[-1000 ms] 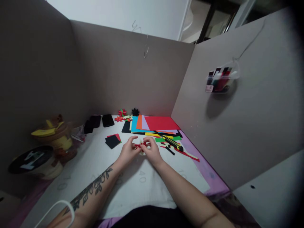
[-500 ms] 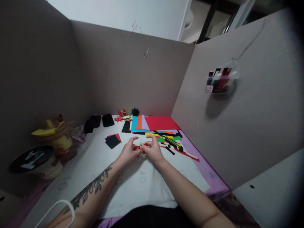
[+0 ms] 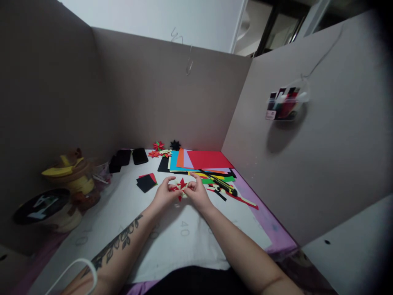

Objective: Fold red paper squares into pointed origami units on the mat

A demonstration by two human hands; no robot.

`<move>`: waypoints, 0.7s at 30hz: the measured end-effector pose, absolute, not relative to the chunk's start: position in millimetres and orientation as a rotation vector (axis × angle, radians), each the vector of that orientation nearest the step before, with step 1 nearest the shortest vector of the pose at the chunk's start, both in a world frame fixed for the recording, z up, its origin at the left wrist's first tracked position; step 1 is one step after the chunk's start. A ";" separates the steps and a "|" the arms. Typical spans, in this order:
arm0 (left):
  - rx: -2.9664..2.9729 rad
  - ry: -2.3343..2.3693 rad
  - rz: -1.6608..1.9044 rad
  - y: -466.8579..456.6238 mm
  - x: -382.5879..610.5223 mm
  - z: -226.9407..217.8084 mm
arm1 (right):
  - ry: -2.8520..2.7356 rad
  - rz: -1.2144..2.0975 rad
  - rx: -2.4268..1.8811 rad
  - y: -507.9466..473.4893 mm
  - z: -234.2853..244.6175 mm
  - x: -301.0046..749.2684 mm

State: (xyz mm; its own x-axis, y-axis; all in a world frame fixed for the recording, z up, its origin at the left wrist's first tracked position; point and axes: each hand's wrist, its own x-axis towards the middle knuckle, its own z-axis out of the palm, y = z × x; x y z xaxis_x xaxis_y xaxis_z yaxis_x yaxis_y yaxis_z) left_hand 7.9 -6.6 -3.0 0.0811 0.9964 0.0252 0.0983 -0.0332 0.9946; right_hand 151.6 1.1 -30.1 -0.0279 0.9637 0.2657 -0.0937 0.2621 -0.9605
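Observation:
Both my hands meet over the white mat [image 3: 172, 241] in the middle of the desk. My left hand [image 3: 164, 195] and my right hand [image 3: 198, 194] pinch a small folded paper star [image 3: 181, 186], red with pale cream parts, between their fingertips. The star's red points stick up between the two hands. A small stack of black and red paper squares [image 3: 146, 181] lies just left of my left hand. A yellow and black utility knife [image 3: 219, 182] lies just right of my right hand, on the coloured paper.
A fan of coloured paper sheets [image 3: 202, 160] lies at the back right, with cut strips [image 3: 242, 200] beside it. Finished paper stars [image 3: 159, 148] and two black phones [image 3: 132, 156] sit by the back wall. Jars and a toy [image 3: 69, 176] stand at the left. Grey partitions enclose the desk.
The paper star has been turned in my fingers, so its red points now stand up. Both hands have shifted slightly away from me.

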 end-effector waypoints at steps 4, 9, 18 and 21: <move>1.441 1.184 1.104 -5.3 6.0 -6.6 | -1.369 0.968 -0.959 1.5 -32.8 153.7; 1.443 1.191 1.163 -3.3 5.8 -10.3 | -1.494 0.651 -0.956 -3.8 -25.8 155.5; 1.439 1.193 1.188 -4.6 6.9 -7.0 | -1.688 0.425 -0.940 -8.9 -19.3 156.2; 1.450 1.194 1.186 -4.6 7.0 -7.7 | -1.702 0.388 -0.946 -9.0 -20.1 156.6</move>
